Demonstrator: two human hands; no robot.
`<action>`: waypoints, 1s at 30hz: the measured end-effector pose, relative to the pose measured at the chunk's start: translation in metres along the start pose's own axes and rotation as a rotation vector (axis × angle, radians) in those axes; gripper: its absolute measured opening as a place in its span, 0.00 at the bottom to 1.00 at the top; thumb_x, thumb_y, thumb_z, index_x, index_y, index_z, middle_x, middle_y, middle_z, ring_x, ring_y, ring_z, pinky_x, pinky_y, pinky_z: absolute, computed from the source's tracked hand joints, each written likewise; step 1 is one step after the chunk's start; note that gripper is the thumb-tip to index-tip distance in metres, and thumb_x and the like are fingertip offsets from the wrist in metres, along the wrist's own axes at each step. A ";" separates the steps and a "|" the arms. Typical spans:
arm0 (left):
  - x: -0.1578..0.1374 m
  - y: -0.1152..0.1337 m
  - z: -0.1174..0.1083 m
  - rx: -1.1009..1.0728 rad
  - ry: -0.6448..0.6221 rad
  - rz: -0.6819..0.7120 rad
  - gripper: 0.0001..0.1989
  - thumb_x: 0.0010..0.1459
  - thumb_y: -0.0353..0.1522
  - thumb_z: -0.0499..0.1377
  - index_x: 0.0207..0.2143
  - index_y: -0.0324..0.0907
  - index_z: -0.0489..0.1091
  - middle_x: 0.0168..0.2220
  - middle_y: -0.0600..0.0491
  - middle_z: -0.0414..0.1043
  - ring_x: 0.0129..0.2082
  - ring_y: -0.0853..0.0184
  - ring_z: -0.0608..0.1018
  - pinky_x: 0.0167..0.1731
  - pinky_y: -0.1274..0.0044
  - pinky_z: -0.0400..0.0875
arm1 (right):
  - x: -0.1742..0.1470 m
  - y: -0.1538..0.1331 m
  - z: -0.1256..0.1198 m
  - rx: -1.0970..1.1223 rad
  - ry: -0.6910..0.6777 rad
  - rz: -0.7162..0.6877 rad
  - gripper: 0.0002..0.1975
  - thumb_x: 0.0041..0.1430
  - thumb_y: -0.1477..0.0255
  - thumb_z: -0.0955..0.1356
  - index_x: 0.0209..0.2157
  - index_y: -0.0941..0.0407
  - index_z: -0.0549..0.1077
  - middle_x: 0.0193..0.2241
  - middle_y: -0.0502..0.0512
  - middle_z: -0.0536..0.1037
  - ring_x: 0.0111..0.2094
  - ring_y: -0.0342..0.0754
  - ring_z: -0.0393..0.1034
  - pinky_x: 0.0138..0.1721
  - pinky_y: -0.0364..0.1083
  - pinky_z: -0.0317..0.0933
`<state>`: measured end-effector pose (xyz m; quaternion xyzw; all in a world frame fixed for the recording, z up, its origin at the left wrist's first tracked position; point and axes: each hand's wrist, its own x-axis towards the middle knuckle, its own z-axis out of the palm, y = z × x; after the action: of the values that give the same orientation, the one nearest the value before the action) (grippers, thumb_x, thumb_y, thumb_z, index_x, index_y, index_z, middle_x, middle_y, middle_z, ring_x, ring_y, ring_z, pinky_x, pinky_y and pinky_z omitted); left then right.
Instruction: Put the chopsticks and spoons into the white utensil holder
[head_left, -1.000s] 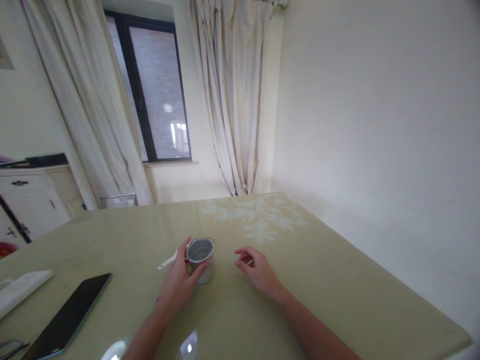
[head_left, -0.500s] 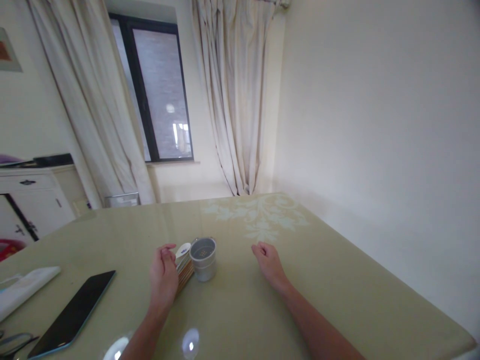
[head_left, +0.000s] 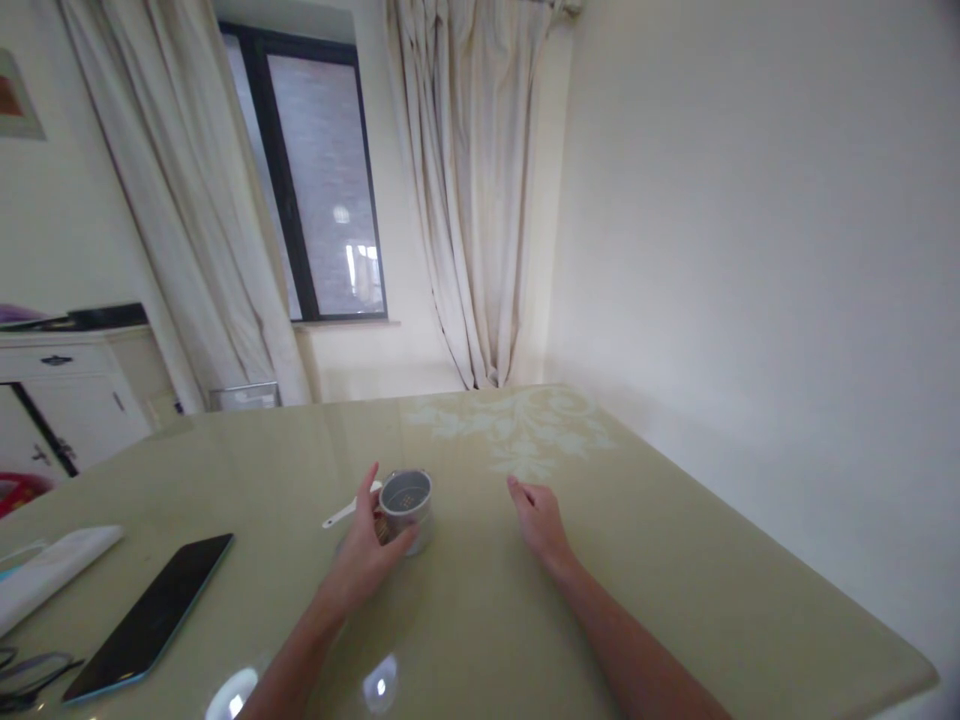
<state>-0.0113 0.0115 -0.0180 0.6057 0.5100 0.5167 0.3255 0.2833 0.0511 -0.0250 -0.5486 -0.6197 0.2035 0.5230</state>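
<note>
A small grey metal cup (head_left: pixel 407 492) with holes in its bottom stands upright on the table. My left hand (head_left: pixel 361 560) is at its left side, thumb across the cup's front and fingers spread along the left; whether they press on it I cannot tell. A white spoon-like thing (head_left: pixel 341 515) lies just left of the cup, partly behind my fingers. Brown sticks or slats (head_left: pixel 381 527) show in a small gap between hand and cup, mostly hidden. To the right, my right hand (head_left: pixel 541 520) is closed in a loose fist above the table, apart from the cup, nothing visible in it.
The glossy greenish table (head_left: pixel 480 620) meets a white wall on the right. At left lie a dark tablet (head_left: pixel 154 610), a white packet (head_left: pixel 60 570) and eyeglasses (head_left: pixel 37 675). A window (head_left: pixel 326 185), curtains (head_left: pixel 480 190) and a white cabinet (head_left: pixel 71 400) stand beyond.
My left hand has turned and moved right to the cup, its fingers opening around it. More of the white spoon-like thing shows now. My right hand has barely moved.
</note>
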 end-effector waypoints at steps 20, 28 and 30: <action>-0.033 0.030 0.045 -0.199 -0.518 0.013 0.50 0.49 0.39 0.77 0.71 0.49 0.60 0.71 0.43 0.65 0.69 0.50 0.70 0.70 0.58 0.62 | -0.011 0.000 0.010 -0.050 -0.109 -0.067 0.29 0.68 0.50 0.60 0.19 0.51 0.51 0.18 0.45 0.51 0.23 0.44 0.49 0.27 0.47 0.41; -0.007 0.019 -0.009 0.704 -0.186 0.145 0.11 0.63 0.36 0.60 0.46 0.49 0.78 0.52 0.47 0.81 0.55 0.53 0.78 0.58 0.60 0.70 | -0.012 -0.003 0.008 -0.056 -0.113 -0.066 0.27 0.67 0.51 0.60 0.19 0.51 0.51 0.19 0.45 0.51 0.23 0.44 0.49 0.27 0.47 0.41; -0.007 0.016 -0.013 0.945 -0.101 0.110 0.09 0.65 0.36 0.58 0.41 0.48 0.78 0.48 0.48 0.82 0.53 0.53 0.78 0.55 0.60 0.69 | -0.012 -0.004 0.008 -0.054 -0.120 -0.067 0.27 0.67 0.51 0.60 0.19 0.51 0.51 0.19 0.45 0.51 0.23 0.44 0.49 0.27 0.47 0.42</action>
<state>-0.0191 -0.0011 -0.0020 0.7379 0.6398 0.2146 0.0110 0.2727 0.0412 -0.0296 -0.5284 -0.6730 0.2017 0.4767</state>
